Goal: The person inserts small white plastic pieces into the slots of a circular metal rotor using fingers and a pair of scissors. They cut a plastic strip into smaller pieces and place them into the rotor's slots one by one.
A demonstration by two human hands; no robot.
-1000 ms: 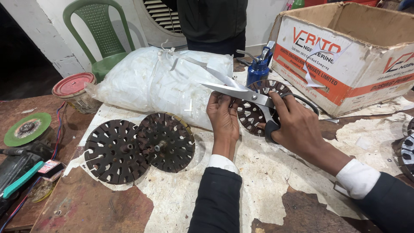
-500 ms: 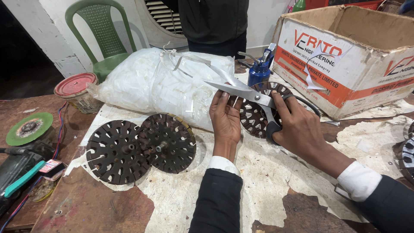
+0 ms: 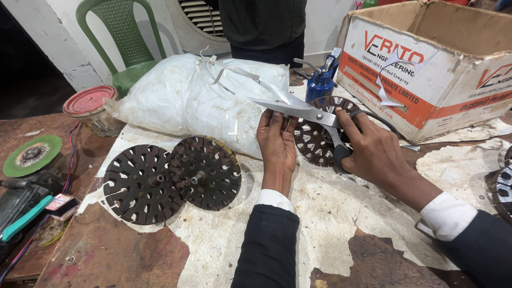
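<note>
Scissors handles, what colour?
Black, on the scissors held in the right hand, with bare silver blades. Head view shows it.

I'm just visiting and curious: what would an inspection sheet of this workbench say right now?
Surface: worn brown table covered with torn, stained white paper.
Job's things: scissors, blades open, over a dark slotted disc; white strip runs from the blades toward the bag.
Clutter: two more slotted discs, bag of white strips, red-lidded tin, green grinding disc, blue oil can, cardboard box.
Hands: left hand rests at the disc's edge under the blades; right hand grips the scissor handles.
Cables: red and blue wires at the left edge.
Surroundings: green plastic chair; another person stands behind the table.
</note>
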